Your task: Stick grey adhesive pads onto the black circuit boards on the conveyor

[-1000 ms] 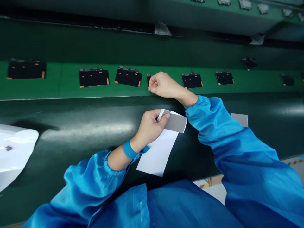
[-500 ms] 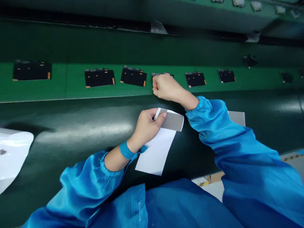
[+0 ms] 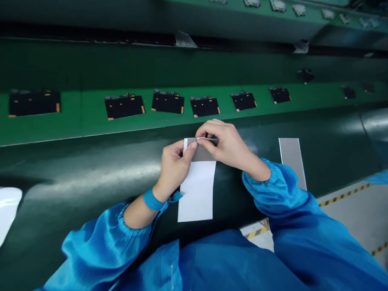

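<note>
My left hand (image 3: 178,161) is closed on the left edge of a white-and-grey sheet (image 3: 197,194), with the thumb pressed on its grey upper part. Below that grey band the white part hangs toward me. My right hand (image 3: 227,141) meets it at the top edge, thumb and forefinger pinched on the grey part; whether a separate piece lies between those fingertips is too small to tell. Just beyond my hands, a flat black panel (image 3: 205,107) with small orange patches lies on the green belt (image 3: 91,123). A blue band (image 3: 154,200) circles my left wrist.
More black panels (image 3: 125,107) lie spaced along the belt on both sides. A second grey sheet (image 3: 292,155) rests on the dark ledge right of my right forearm. White plastic (image 3: 9,210) sits at the left edge. Small pale parts (image 3: 278,5) line an upper shelf.
My right hand has come back from the black panel on the belt to the grey sheet's top edge, uncovering that panel. The sheet now hangs straighter, and its grey flap lies flatter.
</note>
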Action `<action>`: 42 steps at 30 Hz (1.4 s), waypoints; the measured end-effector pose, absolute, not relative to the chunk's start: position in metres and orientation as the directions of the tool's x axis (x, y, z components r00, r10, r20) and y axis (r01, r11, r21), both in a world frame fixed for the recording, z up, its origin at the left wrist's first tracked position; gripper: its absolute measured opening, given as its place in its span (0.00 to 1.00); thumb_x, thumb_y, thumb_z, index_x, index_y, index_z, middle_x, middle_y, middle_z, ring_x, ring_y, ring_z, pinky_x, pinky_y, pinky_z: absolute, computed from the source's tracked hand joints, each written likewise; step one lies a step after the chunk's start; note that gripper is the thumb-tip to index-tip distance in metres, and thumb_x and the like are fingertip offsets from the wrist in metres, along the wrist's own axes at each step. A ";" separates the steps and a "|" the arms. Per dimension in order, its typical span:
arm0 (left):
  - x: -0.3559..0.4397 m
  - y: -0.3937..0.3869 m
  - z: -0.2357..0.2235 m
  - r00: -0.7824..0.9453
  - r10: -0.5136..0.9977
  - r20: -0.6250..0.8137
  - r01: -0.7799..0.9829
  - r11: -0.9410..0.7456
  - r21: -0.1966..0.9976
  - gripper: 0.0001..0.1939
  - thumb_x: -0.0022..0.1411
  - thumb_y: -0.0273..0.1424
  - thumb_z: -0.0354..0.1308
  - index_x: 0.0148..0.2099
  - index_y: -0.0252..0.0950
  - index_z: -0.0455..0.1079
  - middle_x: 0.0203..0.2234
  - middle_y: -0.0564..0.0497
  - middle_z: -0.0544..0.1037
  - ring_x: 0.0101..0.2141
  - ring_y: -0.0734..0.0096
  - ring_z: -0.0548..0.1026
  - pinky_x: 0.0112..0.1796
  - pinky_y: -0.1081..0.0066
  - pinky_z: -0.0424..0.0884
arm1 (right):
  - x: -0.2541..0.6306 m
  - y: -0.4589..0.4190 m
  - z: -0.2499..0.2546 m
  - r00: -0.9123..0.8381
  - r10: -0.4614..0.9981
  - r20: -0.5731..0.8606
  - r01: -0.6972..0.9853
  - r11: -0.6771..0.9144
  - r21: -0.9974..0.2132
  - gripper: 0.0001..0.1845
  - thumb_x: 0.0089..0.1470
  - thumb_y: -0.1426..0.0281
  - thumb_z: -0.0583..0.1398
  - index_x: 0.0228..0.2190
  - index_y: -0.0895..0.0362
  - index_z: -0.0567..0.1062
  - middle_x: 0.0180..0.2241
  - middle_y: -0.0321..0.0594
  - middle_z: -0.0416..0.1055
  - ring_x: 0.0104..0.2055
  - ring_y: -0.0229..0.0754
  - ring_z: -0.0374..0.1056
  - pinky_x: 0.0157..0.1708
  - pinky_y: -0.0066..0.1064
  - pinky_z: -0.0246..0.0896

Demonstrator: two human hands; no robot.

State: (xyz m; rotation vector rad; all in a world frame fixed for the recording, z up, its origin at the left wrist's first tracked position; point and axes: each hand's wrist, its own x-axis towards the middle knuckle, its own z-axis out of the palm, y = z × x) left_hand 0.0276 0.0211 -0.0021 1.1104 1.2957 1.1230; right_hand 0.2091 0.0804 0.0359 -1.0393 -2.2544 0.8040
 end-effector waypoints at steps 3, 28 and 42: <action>0.026 0.020 -0.004 0.014 0.987 -0.158 -0.087 0.159 0.983 0.19 0.66 0.45 0.64 0.33 0.33 0.76 0.24 0.52 0.72 0.26 0.72 0.63 0.28 0.73 0.61 | 0.204 0.075 0.025 -0.537 0.788 0.303 0.550 0.599 -0.582 0.06 0.66 0.74 0.60 0.37 0.55 0.77 0.39 0.42 0.76 0.42 0.47 0.67 0.44 0.40 0.59; 0.026 0.023 0.002 0.022 0.990 -0.138 0.074 0.136 0.988 0.19 0.65 0.41 0.59 0.26 0.34 0.71 0.21 0.53 0.67 0.25 0.73 0.59 0.25 0.72 0.55 | 0.190 0.059 0.013 -0.537 0.664 0.520 0.499 0.747 -0.439 0.11 0.71 0.76 0.52 0.49 0.54 0.72 0.39 0.42 0.75 0.41 0.47 0.67 0.43 0.42 0.64; 0.027 0.022 0.000 0.068 0.981 -0.184 0.104 0.176 0.979 0.21 0.65 0.42 0.57 0.23 0.36 0.62 0.18 0.55 0.58 0.23 0.75 0.54 0.24 0.71 0.50 | 0.164 0.197 -0.019 -0.384 0.915 0.127 0.587 0.348 -0.731 0.27 0.54 0.74 0.62 0.56 0.55 0.66 0.31 0.33 0.74 0.34 0.42 0.69 0.39 0.37 0.66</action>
